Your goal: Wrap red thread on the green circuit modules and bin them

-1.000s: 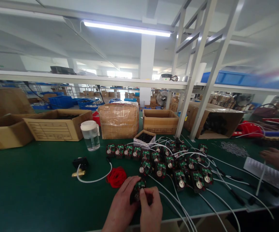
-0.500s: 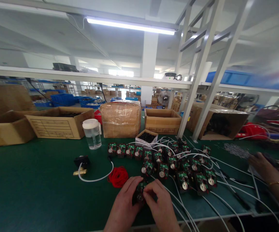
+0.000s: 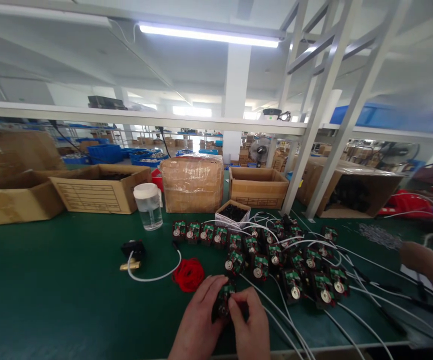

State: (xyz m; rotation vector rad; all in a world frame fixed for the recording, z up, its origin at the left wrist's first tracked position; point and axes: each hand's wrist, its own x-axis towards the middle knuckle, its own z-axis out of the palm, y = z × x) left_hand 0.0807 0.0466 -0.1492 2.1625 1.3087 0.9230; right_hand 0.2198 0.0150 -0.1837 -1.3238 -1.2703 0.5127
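Observation:
Near the front edge of the green table, my left hand and my right hand close together around one small black module with a green circuit board. Both hands grip it, fingers curled on its sides. Just beyond them lie several similar modules in rows, each with a white cable trailing to the right. A red coil of wire lies left of my hands. A black part with a brass fitting and a white cable sits further left.
A clear plastic jar with a white lid stands behind. Cardboard boxes line the back, with a small open box of black parts. Another person's arm reaches in at the right. A slanted metal frame post rises right of centre.
My hands keep turning the module between the fingers, and my view has shifted slightly left. The other person's hand at the right has pulled back from the white sheet.

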